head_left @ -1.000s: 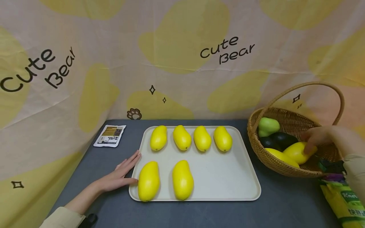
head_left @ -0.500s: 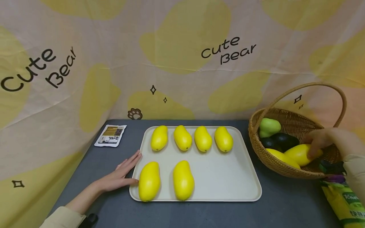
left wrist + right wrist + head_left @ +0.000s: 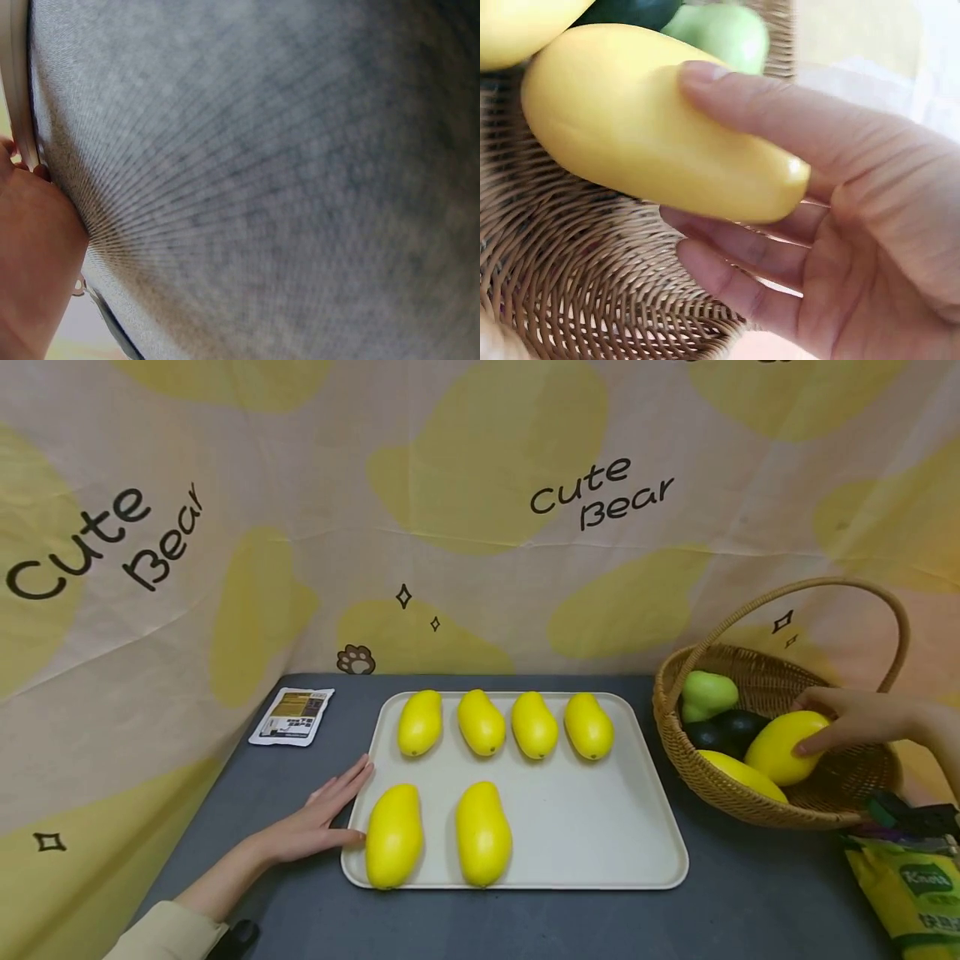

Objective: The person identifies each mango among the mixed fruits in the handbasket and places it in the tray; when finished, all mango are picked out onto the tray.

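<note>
My right hand (image 3: 855, 717) grips a yellow mango (image 3: 783, 750) inside the wicker basket (image 3: 757, 814). The right wrist view shows the thumb on top of this mango and fingers curled beneath its end. A second mango (image 3: 738, 774), a dark green avocado-like fruit (image 3: 727, 732) and a light green pear-shaped fruit (image 3: 707, 695) lie beside it in the basket. My left hand (image 3: 318, 825) rests with straight fingers on the left rim of the white tray (image 3: 592, 835). On the tray, mangoes (image 3: 483, 835) form a back row and a front pair.
A white-edged packet (image 3: 291, 717) lies at the table's back left. At the right front, below the basket, is a yellow-green Knorr bag (image 3: 911, 889). The basket's tall handle (image 3: 840, 581) arches over its opening. A printed cloth (image 3: 465, 527) hangs behind the table.
My right hand has raised and tilted the mango within the basket, after shifting along it to the right. My left hand and the tray's mangoes stay put.
</note>
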`<state>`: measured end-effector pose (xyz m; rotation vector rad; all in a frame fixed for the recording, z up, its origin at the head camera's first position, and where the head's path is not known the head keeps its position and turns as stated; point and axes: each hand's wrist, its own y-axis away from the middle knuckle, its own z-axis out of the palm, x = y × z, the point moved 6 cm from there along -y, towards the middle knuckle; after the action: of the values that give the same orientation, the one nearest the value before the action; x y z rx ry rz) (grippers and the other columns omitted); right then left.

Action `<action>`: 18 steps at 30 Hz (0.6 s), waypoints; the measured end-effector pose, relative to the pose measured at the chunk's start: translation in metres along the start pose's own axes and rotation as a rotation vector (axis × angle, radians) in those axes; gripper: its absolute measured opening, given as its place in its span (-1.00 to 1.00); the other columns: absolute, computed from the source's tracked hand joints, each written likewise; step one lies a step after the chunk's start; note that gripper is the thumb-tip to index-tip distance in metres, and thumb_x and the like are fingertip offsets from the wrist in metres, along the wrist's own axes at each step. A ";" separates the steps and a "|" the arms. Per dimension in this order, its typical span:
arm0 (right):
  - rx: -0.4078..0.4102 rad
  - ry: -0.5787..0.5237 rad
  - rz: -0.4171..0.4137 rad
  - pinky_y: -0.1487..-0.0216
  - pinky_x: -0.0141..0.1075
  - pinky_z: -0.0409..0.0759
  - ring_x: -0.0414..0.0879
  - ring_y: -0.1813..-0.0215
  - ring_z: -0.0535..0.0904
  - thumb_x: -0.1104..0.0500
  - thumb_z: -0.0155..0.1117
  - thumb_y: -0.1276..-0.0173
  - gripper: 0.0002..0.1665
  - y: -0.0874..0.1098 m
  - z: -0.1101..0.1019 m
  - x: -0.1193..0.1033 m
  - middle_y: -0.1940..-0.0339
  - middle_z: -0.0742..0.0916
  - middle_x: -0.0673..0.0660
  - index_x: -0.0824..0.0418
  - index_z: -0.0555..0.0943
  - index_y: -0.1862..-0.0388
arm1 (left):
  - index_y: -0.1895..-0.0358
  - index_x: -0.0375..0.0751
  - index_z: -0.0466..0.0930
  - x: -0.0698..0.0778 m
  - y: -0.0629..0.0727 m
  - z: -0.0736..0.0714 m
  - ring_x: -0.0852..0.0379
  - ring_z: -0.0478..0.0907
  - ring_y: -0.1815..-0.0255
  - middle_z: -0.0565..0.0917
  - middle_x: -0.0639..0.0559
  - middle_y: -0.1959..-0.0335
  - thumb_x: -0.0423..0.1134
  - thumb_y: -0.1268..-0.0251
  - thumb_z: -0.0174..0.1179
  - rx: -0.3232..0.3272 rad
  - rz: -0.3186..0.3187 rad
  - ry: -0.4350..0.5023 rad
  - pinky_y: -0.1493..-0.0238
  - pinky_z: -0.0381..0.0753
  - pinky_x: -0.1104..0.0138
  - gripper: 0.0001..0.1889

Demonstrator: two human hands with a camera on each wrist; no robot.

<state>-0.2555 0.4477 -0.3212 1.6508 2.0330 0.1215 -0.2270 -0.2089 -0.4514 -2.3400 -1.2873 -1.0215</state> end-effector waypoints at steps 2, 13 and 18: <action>0.064 -0.051 0.002 0.19 -0.14 0.60 0.10 0.11 0.56 0.04 0.34 -0.33 -0.30 0.005 -0.003 -0.001 0.00 0.57 0.36 0.50 0.31 -0.18 | -0.57 -0.20 -0.10 0.000 0.000 0.000 -0.27 -0.21 -0.53 -0.18 -0.11 -0.60 0.04 -0.20 0.24 0.002 0.002 -0.002 -0.36 -0.35 -0.22 -0.02; 0.301 -0.439 0.077 0.07 -0.17 0.56 0.01 -0.05 0.53 -0.02 0.07 -0.53 -0.16 0.035 0.002 -0.027 -0.11 0.51 0.14 0.33 -0.05 -0.54 | -0.57 -0.22 -0.09 -0.001 0.000 0.000 -0.28 -0.19 -0.53 -0.17 -0.12 -0.60 0.04 -0.18 0.25 0.003 0.001 -0.010 -0.36 -0.34 -0.22 -0.02; 0.347 -1.006 -0.173 0.13 -0.44 0.61 -0.25 0.09 0.63 0.29 -0.05 -0.56 -0.64 0.034 0.015 -0.053 0.05 0.60 -0.08 0.05 0.39 -0.26 | -0.57 -0.22 -0.09 -0.002 0.001 0.000 -0.29 -0.19 -0.53 -0.18 -0.13 -0.60 0.03 -0.18 0.25 0.006 0.006 -0.008 -0.36 -0.33 -0.23 -0.02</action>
<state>-0.2117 0.4032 -0.3040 1.2779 1.4069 -0.9700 -0.2267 -0.2102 -0.4529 -2.3442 -1.2833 -1.0065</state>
